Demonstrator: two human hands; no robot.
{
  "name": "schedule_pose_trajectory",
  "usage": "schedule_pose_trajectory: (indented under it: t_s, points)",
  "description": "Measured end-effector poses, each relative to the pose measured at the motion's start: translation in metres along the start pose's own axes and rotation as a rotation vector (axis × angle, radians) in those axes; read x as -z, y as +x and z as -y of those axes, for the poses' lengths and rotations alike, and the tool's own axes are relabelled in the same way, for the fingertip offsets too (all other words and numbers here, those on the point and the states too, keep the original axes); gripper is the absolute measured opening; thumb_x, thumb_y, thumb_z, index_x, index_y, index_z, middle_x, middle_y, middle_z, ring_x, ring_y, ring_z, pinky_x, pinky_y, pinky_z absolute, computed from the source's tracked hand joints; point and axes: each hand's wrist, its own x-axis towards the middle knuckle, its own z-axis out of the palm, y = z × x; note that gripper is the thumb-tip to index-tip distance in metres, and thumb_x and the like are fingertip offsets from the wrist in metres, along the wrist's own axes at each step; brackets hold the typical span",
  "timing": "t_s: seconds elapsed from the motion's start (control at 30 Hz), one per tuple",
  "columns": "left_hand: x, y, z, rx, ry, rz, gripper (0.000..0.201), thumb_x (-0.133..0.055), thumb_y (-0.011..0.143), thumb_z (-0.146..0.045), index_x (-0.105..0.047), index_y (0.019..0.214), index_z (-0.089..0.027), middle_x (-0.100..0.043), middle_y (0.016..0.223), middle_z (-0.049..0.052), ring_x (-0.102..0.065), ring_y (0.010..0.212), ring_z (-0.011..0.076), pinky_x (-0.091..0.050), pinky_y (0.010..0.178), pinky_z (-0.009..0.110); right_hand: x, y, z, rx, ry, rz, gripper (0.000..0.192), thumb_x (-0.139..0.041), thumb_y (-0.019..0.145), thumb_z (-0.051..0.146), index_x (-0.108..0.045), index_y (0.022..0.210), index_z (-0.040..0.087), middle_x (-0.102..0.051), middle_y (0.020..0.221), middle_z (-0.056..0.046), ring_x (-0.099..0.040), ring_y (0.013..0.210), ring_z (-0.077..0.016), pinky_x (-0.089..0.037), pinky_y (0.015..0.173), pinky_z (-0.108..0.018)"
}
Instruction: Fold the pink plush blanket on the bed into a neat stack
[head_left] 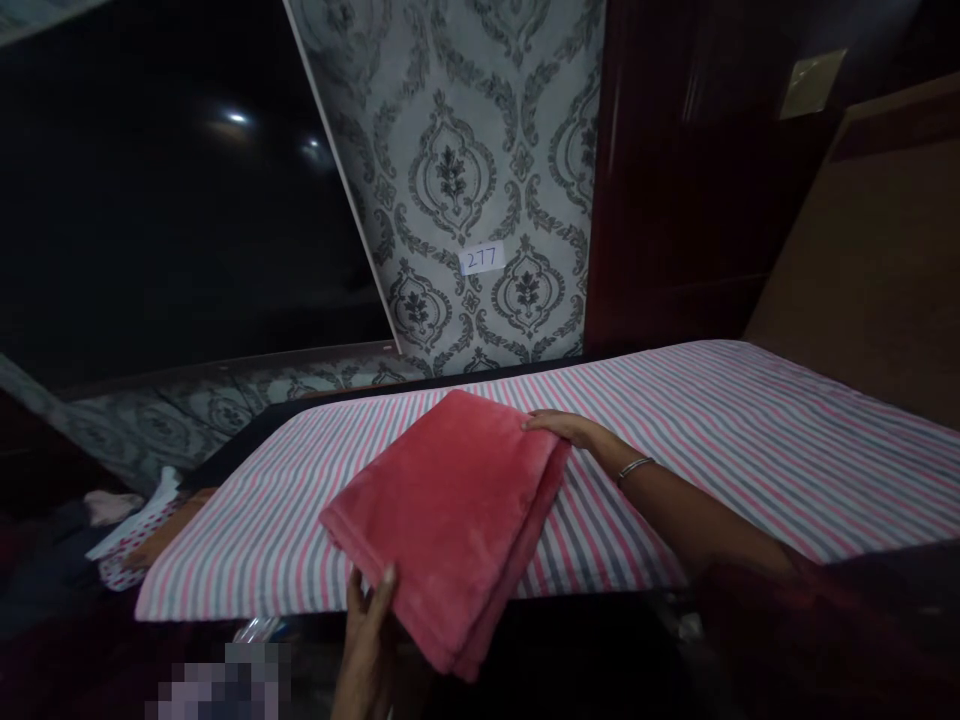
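Observation:
A folded coral-red plush cloth (pixel 457 490) lies at a slant over the front part of a striped sheet (pixel 277 520), one corner hanging past the sheet's front edge. My left hand (pixel 369 625) grips the cloth's lower left edge, thumb near the top face and the other fingers partly hidden. At the opposite side, my right hand (pixel 566 427) holds the right corner, fingers stretched over the top and the thumb out of sight. Layered folds show along the cloth's right and lower edges. A metal bangle (pixel 635 468) circles my right wrist.
The striped sheet covers a table against a patterned wall (pixel 450 180). A large dark screen (pixel 180 200) stands at the left; a paper label (pixel 481 258) reads 277. A brown cardboard-like panel (pixel 870 250) borders the right side. Assorted fabrics (pixel 124 545) lie at lower left.

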Motion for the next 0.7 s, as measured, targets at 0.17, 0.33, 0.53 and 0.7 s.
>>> schedule_pose_trajectory:
  t_s: [0.17,0.33,0.53,0.7]
  points:
    - [-0.022,0.003,-0.07,-0.292,0.062,0.031,0.08,-0.083,0.061,-0.038,-0.052,0.134,-0.03,-0.065,0.127,0.007,-0.064,0.117,0.0296,-0.056,0.094,0.037,-0.002,-0.016,0.023,0.125,0.087,-0.079,0.036,-0.078,0.06,0.034,-0.072,0.093,0.019,-0.074,0.101,-0.006,-0.066,0.098,-0.0251,-0.054,0.09,-0.035]
    - [-0.053,0.046,-0.178,-0.514,0.128,0.176,0.073,-0.083,0.05,-0.036,-0.064,0.119,-0.02,-0.071,0.118,0.008,-0.064,0.114,0.0313,-0.056,0.089,0.032,0.015,-0.062,0.072,0.415,0.219,-0.209,0.047,-0.075,0.063,0.04,-0.072,0.103,0.014,-0.074,0.104,-0.007,-0.065,0.101,-0.0262,-0.05,0.094,-0.035]
    - [-0.084,0.089,-0.189,-0.329,0.281,0.299,0.076,-0.087,0.052,-0.032,-0.062,0.122,-0.016,-0.074,0.108,0.01,-0.069,0.105,0.0297,-0.056,0.09,0.036,0.012,-0.12,0.022,0.512,0.125,-0.476,0.067,-0.074,0.074,0.051,-0.058,0.133,0.024,-0.063,0.134,-0.007,-0.055,0.126,-0.0302,-0.046,0.105,-0.041]
    - [-0.075,0.098,-0.121,-0.145,0.456,0.213,0.053,-0.091,0.053,-0.031,-0.067,0.097,-0.013,-0.073,0.104,0.021,-0.066,0.111,0.0363,-0.054,0.093,0.043,0.016,-0.125,-0.073,0.022,0.255,-0.218,0.071,-0.078,0.064,0.058,-0.062,0.124,0.023,-0.07,0.118,-0.014,-0.066,0.11,-0.0348,-0.055,0.091,-0.045]
